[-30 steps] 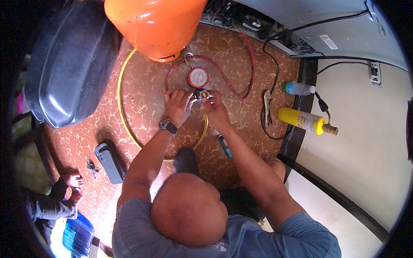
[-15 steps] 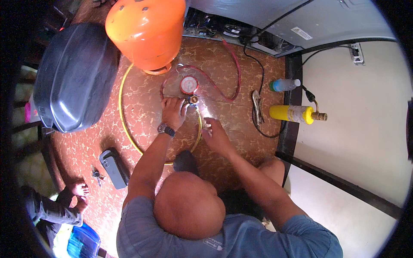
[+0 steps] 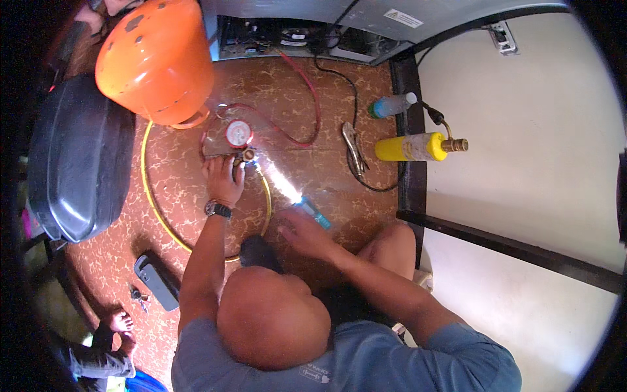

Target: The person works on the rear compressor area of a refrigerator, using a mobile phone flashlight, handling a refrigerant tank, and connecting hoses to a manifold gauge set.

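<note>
My left hand (image 3: 223, 181) is closed on the body of a manifold gauge (image 3: 240, 134) that has a round red-rimmed dial and a brass fitting. Its fingertips are partly hidden among the valve parts. A yellow hose (image 3: 151, 196) loops from the gauge across the floor, and a red hose (image 3: 317, 117) curves away behind it. Right of the gauge lies a lit teal flashlight (image 3: 313, 213), its beam aimed at the fittings. My right hand (image 3: 305, 234) hovers just beside the flashlight, slightly blurred, fingers apart and seemingly holding nothing.
An orange gas cylinder (image 3: 157, 65) and a black case (image 3: 81, 157) stand at left. Locking pliers (image 3: 353, 149), a plastic bottle (image 3: 392, 105) and a yellow canister (image 3: 411, 147) lie at right. A phone (image 3: 157, 282) and keys (image 3: 139, 298) are near another person's foot (image 3: 119, 321).
My right hand has drawn back toward me, and the flashlight now shows beside it. My left hand stays on the gauge. The whole view has shifted, so things appear further left.
</note>
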Tool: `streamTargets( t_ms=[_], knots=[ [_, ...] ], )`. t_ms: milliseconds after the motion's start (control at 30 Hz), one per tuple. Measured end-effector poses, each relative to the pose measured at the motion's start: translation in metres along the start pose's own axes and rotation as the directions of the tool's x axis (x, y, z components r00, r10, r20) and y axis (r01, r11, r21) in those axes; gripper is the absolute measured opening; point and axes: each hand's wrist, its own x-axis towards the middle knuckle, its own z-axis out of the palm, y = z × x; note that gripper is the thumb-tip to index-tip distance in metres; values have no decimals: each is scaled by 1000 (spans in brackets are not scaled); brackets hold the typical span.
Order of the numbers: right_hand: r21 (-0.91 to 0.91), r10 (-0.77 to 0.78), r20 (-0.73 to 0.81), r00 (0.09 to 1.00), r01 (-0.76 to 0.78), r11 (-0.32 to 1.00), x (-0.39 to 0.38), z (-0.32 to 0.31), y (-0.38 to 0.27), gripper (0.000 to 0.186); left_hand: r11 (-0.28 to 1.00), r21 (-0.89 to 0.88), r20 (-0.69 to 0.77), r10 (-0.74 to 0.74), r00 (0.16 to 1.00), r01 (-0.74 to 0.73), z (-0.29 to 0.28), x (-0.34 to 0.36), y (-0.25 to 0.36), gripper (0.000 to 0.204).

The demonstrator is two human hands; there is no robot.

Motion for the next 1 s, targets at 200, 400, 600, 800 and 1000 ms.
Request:
streamTargets(
  t_ms=[200, 400, 600, 800, 1000],
  knots=[
    [31, -48, -22, 999, 48, 998, 18, -2, -17, 31, 1000, 6, 1, -18, 1000, 18, 0, 0, 1, 34],
    [-20, -13, 75, 997, 15, 1000, 25, -15, -22, 26, 1000, 13, -3, -22, 1000, 22, -2, 2, 2, 34],
    [-96, -13, 140, 990, 27, 995, 19, -21, -17, 24, 999, -29, 2, -27, 1000, 27, -3, 0, 1, 35],
    [-173, 42, 133, 990, -19, 985, 18, -14, -15, 24, 999, -34, 21, -27, 999, 28, -4, 1, 0, 33],
    [-92, -76, 119, 990, 87, 992, 24, 9, -10, 23, 999, -35, -40, 10, 999, -12, -5, 1, -1, 34]
  ],
)
